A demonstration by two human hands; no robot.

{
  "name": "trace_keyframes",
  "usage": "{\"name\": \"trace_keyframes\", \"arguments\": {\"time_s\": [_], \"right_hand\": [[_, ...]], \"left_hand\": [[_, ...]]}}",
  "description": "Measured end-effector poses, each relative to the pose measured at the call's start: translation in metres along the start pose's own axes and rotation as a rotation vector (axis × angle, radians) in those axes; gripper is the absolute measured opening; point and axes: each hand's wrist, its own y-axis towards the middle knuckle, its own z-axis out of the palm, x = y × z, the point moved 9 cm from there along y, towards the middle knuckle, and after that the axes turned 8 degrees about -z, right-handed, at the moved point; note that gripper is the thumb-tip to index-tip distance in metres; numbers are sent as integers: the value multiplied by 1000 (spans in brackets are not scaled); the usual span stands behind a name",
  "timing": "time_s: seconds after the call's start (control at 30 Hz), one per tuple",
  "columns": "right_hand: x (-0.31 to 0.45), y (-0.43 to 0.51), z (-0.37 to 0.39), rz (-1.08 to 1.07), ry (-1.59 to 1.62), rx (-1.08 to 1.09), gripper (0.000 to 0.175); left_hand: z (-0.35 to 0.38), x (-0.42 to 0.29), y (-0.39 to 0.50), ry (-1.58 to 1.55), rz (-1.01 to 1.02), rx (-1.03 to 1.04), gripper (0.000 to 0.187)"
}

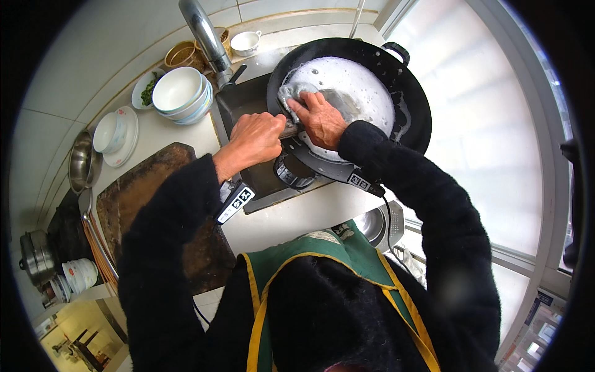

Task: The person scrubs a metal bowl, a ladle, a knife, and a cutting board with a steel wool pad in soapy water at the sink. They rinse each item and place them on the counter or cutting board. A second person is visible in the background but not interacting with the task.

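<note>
A large black wok (413, 125) with soapy, foamy water (367, 79) in it rests over the dark sink (246, 183). My left hand (258, 137) is closed around a dark cleaver-like utensil's handle (289, 130) at the wok's left rim; most of that item is hidden, so its exact kind is unclear. My right hand (320, 121) presses a wet grey cloth (295, 93) against the same item, inside the wok's left side. Below my hands, the wok's near loop handle (293, 179) hangs over the sink.
The chrome faucet (204, 35) rises behind the sink. Stacked bowls (179, 90), a dish of greens (145, 90), a white cup (245, 43) and a small bowl on a plate (132, 139) line the counter. A worn cutting board (153, 195) lies at left, a metal colander (395, 221) below right.
</note>
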Motion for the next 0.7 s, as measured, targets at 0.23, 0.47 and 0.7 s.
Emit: {"name": "trace_keyframes", "arguments": {"time_s": [0.23,0.47,0.7], "right_hand": [[-87,-40,16,217,-242,350,55],[-169,-106,25,378,-94,672,10],[-96,-44,-40,408,309,20,23]], "left_hand": [[2,17,-5,-59,-87,45,29],[-9,17,-13,-29,-36,-21,24],[-6,0,13,27,-4,-2,20]]}}
